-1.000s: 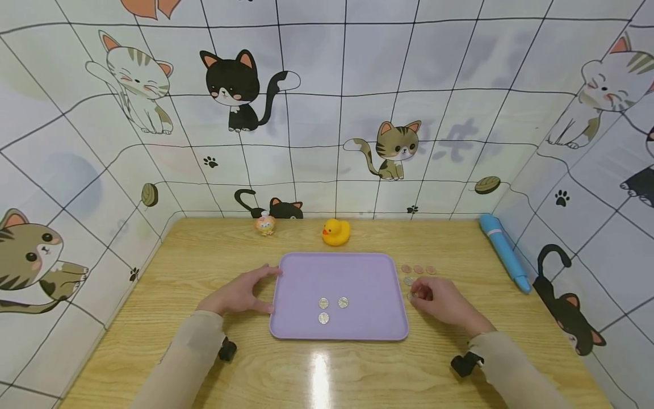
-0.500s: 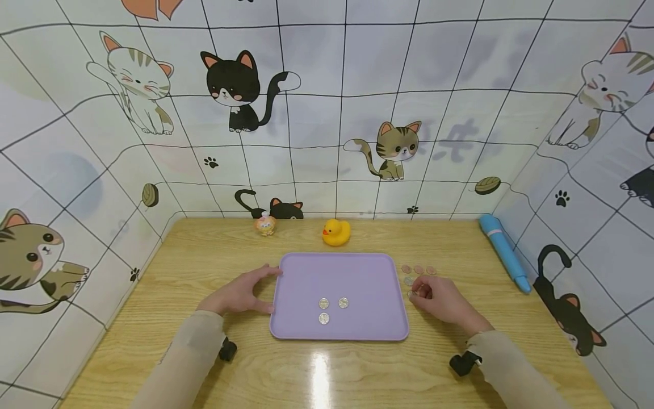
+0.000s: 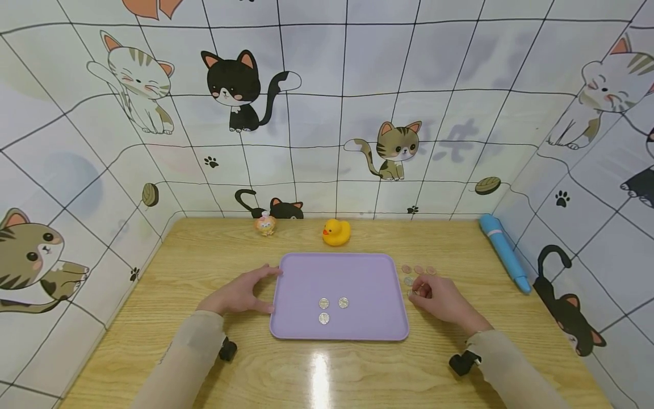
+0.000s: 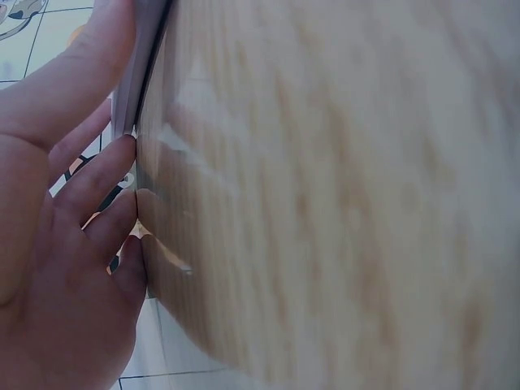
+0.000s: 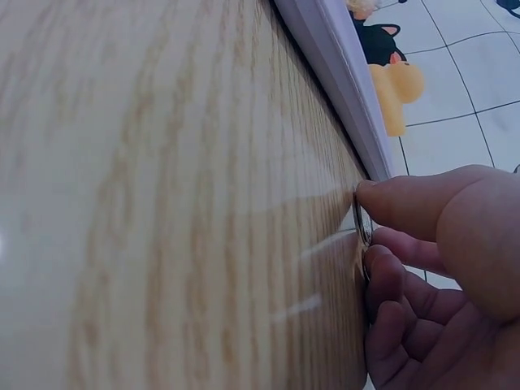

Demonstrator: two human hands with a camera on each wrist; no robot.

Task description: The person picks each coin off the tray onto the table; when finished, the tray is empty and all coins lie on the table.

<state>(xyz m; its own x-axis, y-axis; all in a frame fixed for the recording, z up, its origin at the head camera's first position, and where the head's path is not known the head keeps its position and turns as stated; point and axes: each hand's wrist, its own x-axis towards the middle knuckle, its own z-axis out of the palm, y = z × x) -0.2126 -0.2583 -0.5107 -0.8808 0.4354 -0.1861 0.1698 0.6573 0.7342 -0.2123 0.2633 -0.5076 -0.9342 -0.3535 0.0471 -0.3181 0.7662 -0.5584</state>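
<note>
A lilac tray (image 3: pixel 357 275) lies mid-table with three silver coins on it, one of them a coin (image 3: pixel 324 318) nearest the front. My left hand (image 3: pixel 240 292) touches the tray's left rim, thumb and forefinger spread apart. Just right of the tray, my right hand (image 3: pixel 439 298) has curled fingers and pinches a silver coin (image 5: pixel 362 218) by its edges, low at the tabletop. Most of that coin is hidden in the head view. Beyond the fingertips lie another silver coin (image 3: pixel 408 281) and a row of three copper coins (image 3: pixel 418 269).
Behind the tray stand a yellow rubber duck (image 3: pixel 336 233) and a small orange-and-white figure (image 3: pixel 265 224). A blue pen-shaped object (image 3: pixel 504 253) lies along the right wall. Cat-patterned walls (image 3: pixel 317 125) enclose the wooden table (image 3: pixel 214 250) on three sides.
Almost nothing moves. My right fingers shift very slightly at the silver coin beside the tray; my left hand and the tray stay put.
</note>
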